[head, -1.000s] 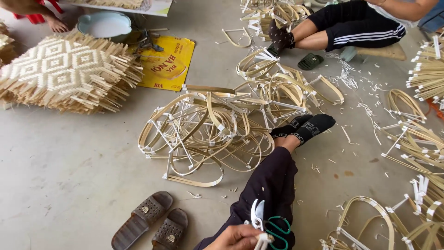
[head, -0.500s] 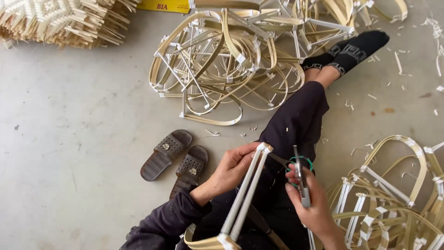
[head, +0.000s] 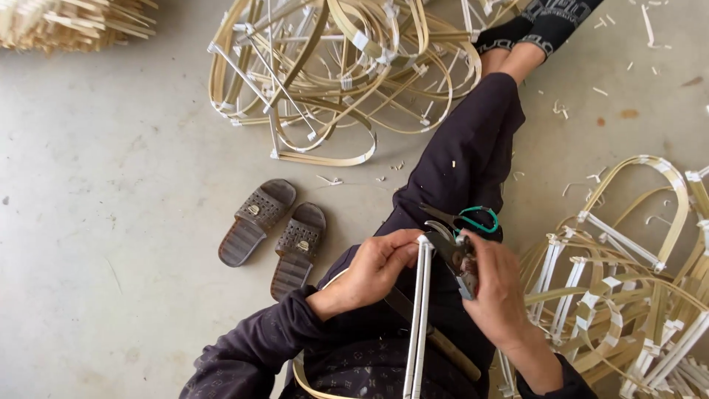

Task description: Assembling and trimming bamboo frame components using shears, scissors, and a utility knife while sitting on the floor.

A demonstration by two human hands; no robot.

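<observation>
Grey concrete floor (head: 111,222) underneath everything, scattered with pale offcuts. At top centre, a big tangled heap of curved pale bamboo frames with white tape joints (head: 332,74); at lower right, a second pile of taped arched bamboo frames (head: 628,295). Top left corner, the edge of a stack of woven bamboo pieces (head: 74,22). Stretched across the middle, a leg in dark trousers (head: 465,148), ending in a black patterned sock (head: 546,22). Left of the leg, a pair of brown perforated rubber slippers (head: 273,229), side by side and touching. In the lap, a white-wrapped bamboo frame bar (head: 419,318), standing nearly upright (its top just at the blades). Left hand (head: 377,270) clenched around the bar's top end. Right hand (head: 491,284) grasping green-handled metal shears (head: 461,236), blades at the bar's tip.
</observation>
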